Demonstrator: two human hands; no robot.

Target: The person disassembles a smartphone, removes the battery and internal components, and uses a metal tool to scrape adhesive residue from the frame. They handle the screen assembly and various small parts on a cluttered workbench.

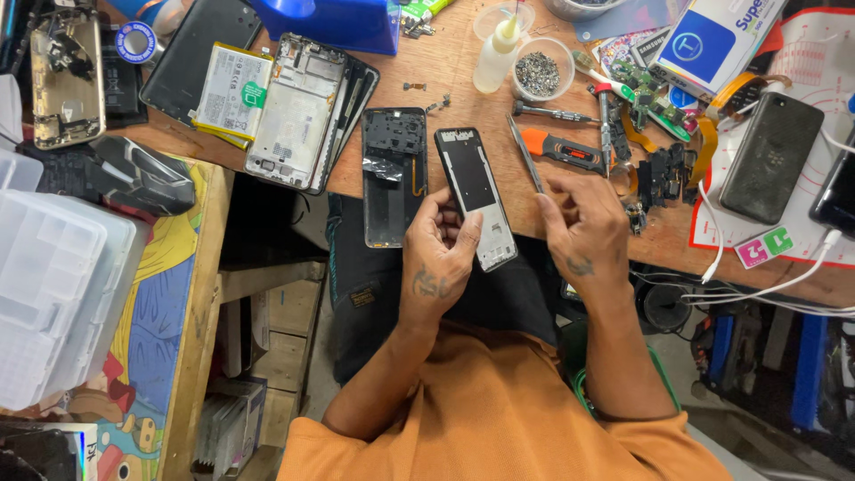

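Left hand [438,258]: fingers curled around the lower part of a phone frame [476,198], gripping it by its long edges, thumb on the near side.
Phone frame: a dark, narrow rectangle with a pale lower end, held tilted above the counter [445,71] edge, its upper end pointing away from the person.
Right hand [583,227]: fingers bent inward and pinched on a pair of tweezers [526,156], whose thin metal shaft runs up and away just right of the frame.
Second phone shell [394,175]: lies flat on the counter just left of the held frame, dark, with a scrap of black film on it.
Opened phone with battery [294,111]: further left, silver inside, a white battery [233,92] beside it.
Screwdriver [563,148]: orange and black handle, lying just beyond the right hand.
Small clear cup [541,71]: holds tiny screws, near a dropper bottle [496,55].
Black phone [770,156]: rests on a white mat at the right.
Clear plastic organiser [53,294]: stands at the far left, well apart from the hands.
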